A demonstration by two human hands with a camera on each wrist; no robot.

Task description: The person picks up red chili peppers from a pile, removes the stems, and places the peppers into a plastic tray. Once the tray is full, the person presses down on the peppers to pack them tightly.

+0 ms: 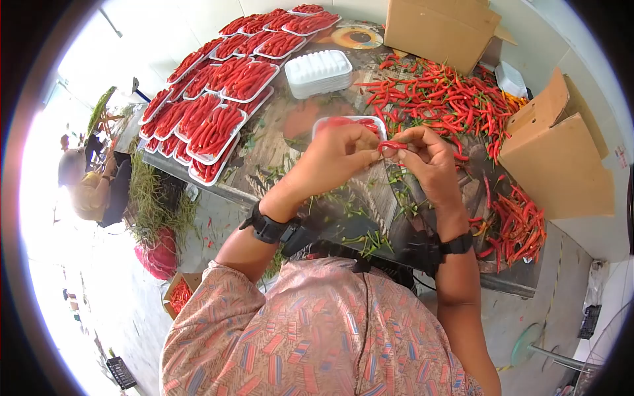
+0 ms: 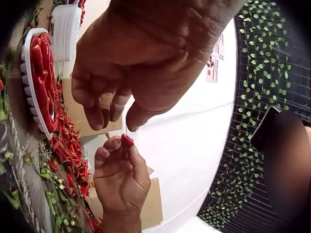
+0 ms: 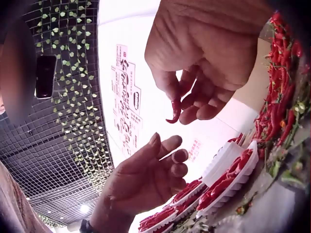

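My right hand pinches a curved red chili between thumb and fingertips above the table. In the right wrist view the chili hangs from that hand, its tip bent to one side. Facing it, my left hand is raised with its fingers loosely bent; a gap shows between this hand and the chili in the right wrist view. Behind the left hand in the head view, and partly hidden by it, lies a white tray holding red chilies.
Loose chilies spread across the table's far right, beside cardboard boxes. Stacked white trays stand at the back; filled trays cover the left. Green stems litter the near edge. Another person is at far left.
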